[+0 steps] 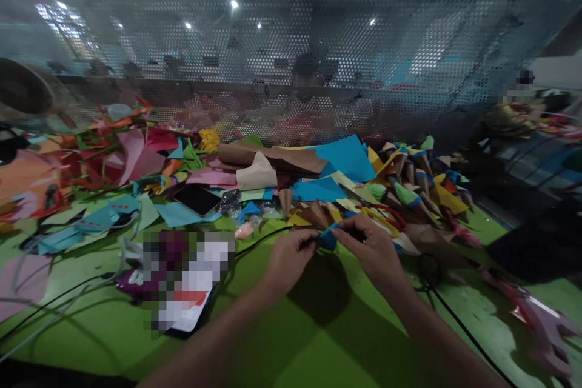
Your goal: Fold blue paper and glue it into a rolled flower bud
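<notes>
A small folded piece of blue paper (328,239) is pinched between my two hands, just above the green table. The fingers of my left hand (291,254) are closed on its left end. My right hand (370,247) grips its upper right edge between thumb and finger. Right behind my hands lie brown paper pieces (316,214) and scissors with red handles (396,218). Farther back are flat blue sheets (348,157) and a rolled brown sheet (277,157). Several brown cones with blue bands and green or yellow parts (409,176) are heaped at the back right.
A lit phone (200,291) rests left of my hands, beside a purple object (154,267). A dark phone (197,199) lies behind. Coloured scraps (136,151) pile up on the left. At right are a pink glue gun (541,321) and cables. A perforated metal panel (282,48) stands behind.
</notes>
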`<action>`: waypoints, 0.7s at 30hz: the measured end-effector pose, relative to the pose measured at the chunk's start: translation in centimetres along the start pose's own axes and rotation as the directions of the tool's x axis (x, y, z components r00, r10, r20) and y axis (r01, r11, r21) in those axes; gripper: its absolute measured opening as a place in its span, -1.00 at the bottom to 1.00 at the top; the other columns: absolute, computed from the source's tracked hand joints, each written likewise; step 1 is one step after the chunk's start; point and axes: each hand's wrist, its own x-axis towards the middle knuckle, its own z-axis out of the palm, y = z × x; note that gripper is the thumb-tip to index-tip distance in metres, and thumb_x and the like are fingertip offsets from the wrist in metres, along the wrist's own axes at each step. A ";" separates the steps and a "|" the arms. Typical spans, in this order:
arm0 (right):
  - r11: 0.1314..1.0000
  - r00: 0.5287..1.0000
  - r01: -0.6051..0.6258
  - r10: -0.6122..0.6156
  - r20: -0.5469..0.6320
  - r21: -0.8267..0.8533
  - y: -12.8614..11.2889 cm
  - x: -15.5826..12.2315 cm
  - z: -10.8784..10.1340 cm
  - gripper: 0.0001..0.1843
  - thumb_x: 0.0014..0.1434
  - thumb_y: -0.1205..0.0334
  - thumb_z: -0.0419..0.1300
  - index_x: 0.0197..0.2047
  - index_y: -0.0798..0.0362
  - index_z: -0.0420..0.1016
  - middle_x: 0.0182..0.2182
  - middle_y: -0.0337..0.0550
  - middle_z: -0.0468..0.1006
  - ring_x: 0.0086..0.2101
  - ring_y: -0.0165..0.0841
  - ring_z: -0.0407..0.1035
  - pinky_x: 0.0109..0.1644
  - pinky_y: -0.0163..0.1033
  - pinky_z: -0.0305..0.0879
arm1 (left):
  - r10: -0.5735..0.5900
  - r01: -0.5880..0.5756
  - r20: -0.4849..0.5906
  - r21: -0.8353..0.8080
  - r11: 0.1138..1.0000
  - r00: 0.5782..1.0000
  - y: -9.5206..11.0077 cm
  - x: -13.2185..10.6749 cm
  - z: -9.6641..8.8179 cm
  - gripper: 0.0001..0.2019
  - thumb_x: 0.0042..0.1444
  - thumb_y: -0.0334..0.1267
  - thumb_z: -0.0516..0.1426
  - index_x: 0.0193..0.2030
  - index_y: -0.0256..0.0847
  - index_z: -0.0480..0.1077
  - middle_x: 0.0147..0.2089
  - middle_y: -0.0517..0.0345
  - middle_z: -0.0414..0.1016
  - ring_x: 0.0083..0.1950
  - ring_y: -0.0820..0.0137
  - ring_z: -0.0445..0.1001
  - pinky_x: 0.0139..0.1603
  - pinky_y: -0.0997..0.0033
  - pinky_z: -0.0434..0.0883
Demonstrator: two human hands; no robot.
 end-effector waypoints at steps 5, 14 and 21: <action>0.999 0.999 0.043 -0.043 -0.017 -0.013 -0.1 0.1 -0.1 -0.85 0.06 0.13 0.30 -0.39 0.03 0.56 -0.44 -0.19 0.50 -0.44 -0.34 0.32 -0.37 -0.25 0.22 | -0.062 0.060 -0.028 -0.052 0.997 0.998 -0.3 0.1 0.2 -0.78 0.08 -0.41 0.09 -0.28 -0.23 0.58 -0.37 0.16 0.56 -0.33 0.37 0.44 -0.29 0.48 0.30; 0.994 0.994 0.096 -0.099 -0.038 -0.058 -0.7 -0.1 -0.1 -0.88 0.04 0.17 0.31 -0.42 0.02 0.52 -0.46 -0.21 0.49 -0.49 -0.37 0.30 -0.42 -0.27 0.22 | -0.120 0.116 -0.042 -0.096 0.989 0.992 0.2 0.2 0.1 -0.80 0.03 -0.39 0.10 -0.34 -0.24 0.58 -0.42 0.18 0.54 -0.37 0.39 0.42 -0.33 0.48 0.28; 0.991 0.994 0.106 -0.109 -0.024 -0.087 -0.6 -0.1 -0.1 -0.90 0.04 0.21 0.28 -0.44 0.01 0.48 -0.49 -0.22 0.48 -0.45 -0.33 0.33 -0.41 -0.26 0.20 | -0.090 0.083 -0.043 -0.153 0.985 0.995 -0.5 0.1 0.5 -0.80 0.06 -0.34 0.10 -0.30 -0.23 0.58 -0.37 0.16 0.57 -0.33 0.37 0.45 -0.29 0.47 0.32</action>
